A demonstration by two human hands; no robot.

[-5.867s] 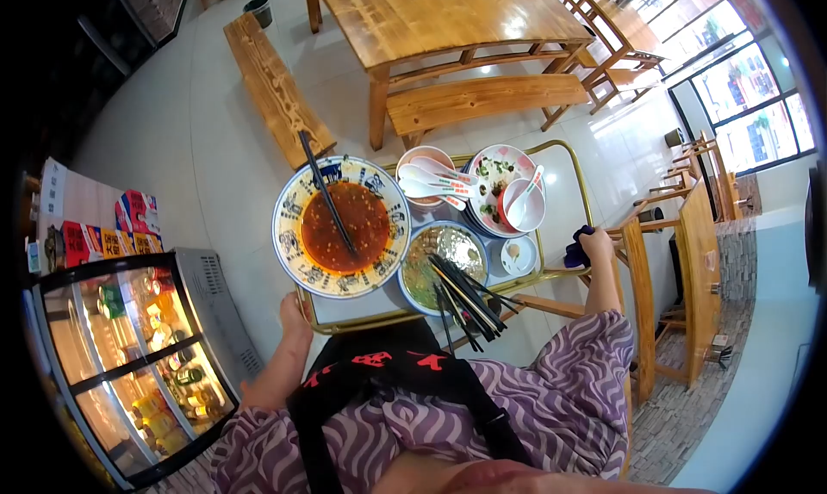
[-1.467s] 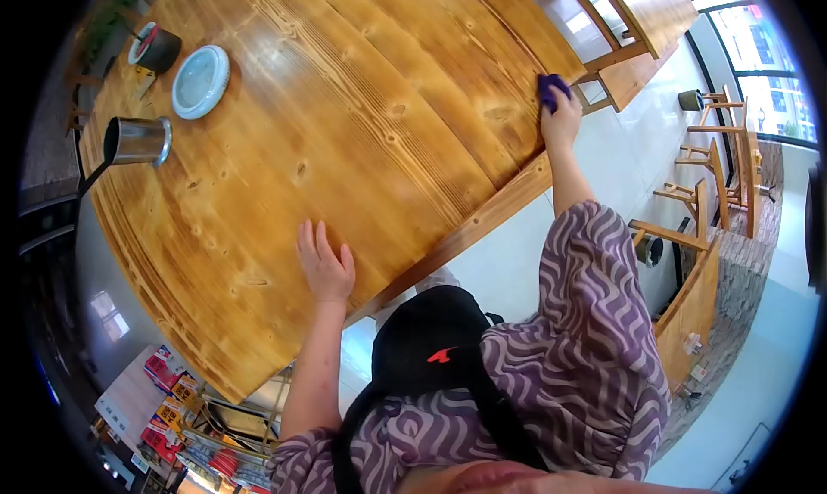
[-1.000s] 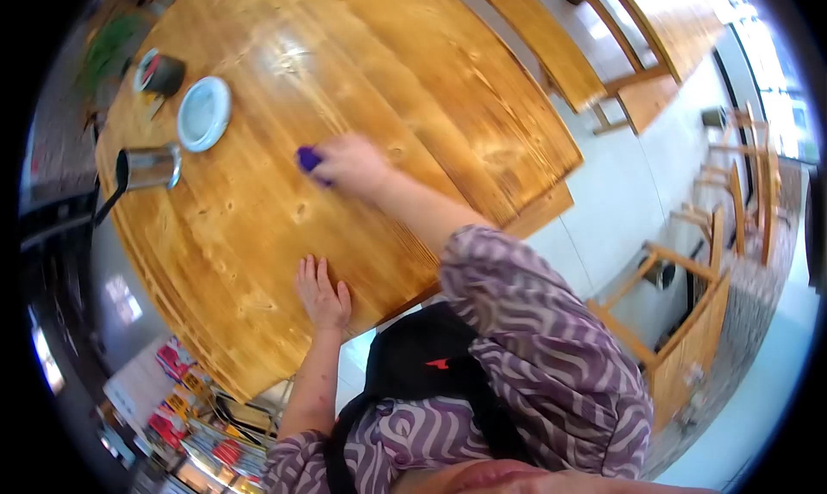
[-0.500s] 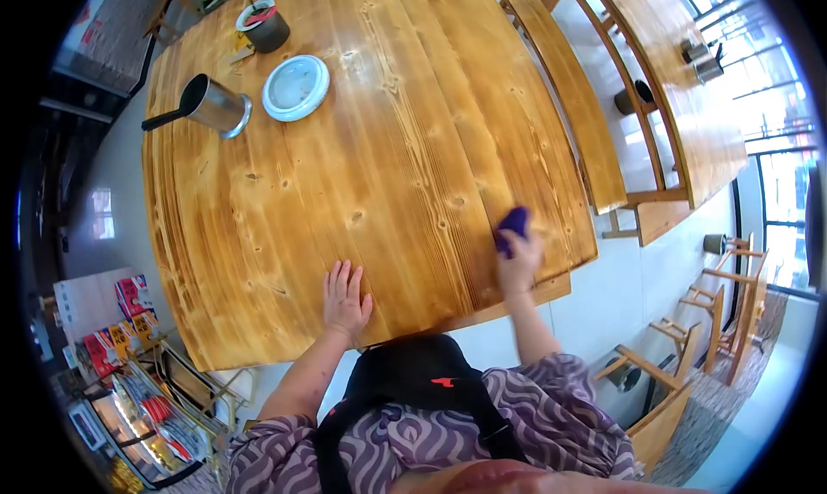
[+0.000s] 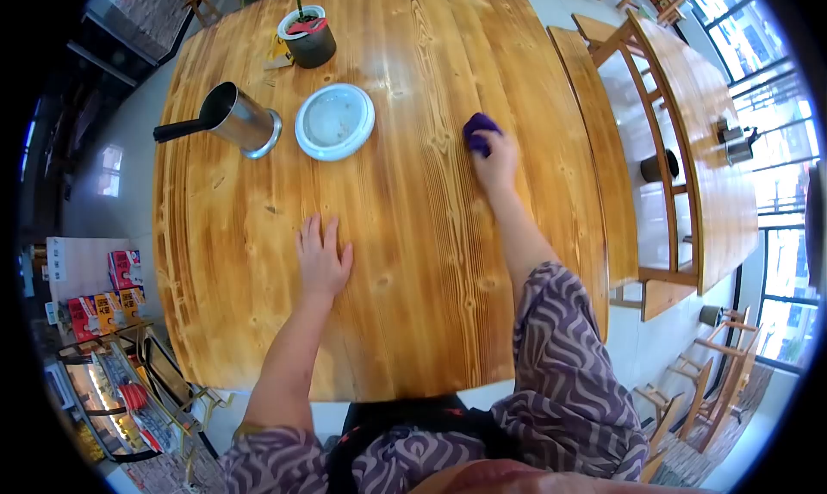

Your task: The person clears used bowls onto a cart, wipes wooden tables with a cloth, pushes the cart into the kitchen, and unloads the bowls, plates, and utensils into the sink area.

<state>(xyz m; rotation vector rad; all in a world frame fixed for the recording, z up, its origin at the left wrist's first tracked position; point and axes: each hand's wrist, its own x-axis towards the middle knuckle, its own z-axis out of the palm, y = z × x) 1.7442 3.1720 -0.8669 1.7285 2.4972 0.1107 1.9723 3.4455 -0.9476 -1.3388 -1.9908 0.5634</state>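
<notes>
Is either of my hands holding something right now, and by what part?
Your right hand grips a purple cloth, bunched up, by its near side; the left holds nothing.

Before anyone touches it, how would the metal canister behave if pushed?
The metal canister looks rigid, its shiny wall probably slippery. Being tall and narrow, it might tip if pushed near the top, though its wider base should help. The black sticks jutting out could shift.

Printing on the red and yellow boxes (image 5: 105, 314) is too small to read.
</notes>
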